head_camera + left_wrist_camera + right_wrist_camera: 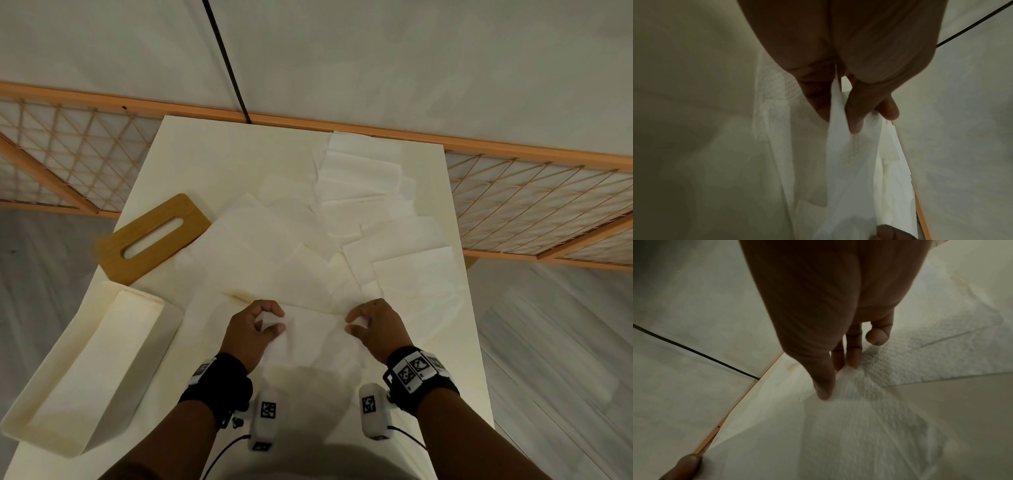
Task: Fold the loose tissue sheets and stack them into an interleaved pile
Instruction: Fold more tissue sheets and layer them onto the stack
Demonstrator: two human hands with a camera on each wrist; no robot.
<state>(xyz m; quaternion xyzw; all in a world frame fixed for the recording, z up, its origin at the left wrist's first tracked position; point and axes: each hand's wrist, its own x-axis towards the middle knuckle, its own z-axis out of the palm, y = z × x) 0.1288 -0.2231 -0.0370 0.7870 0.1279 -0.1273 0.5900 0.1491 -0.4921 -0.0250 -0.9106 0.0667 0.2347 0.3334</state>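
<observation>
A long, pale, smooth desk (191,144) carries everything. Loose tissue sheets (363,178), thin, white and rectangular, lie scattered and overlapping from its far edge toward the person. At the near left sits a cream rectangular tissue box (44,407), open-topped; whether it holds anything I cannot tell. Beyond it lies a flat wooden lid (150,236) with rounded corners and an oblong slot. Nearest the person, one embossed tissue sheet (315,339) is held up: the left hand (255,329) pinches its left corner, the right hand (373,325) pinches its right corner between thumb and fingers.
</observation>
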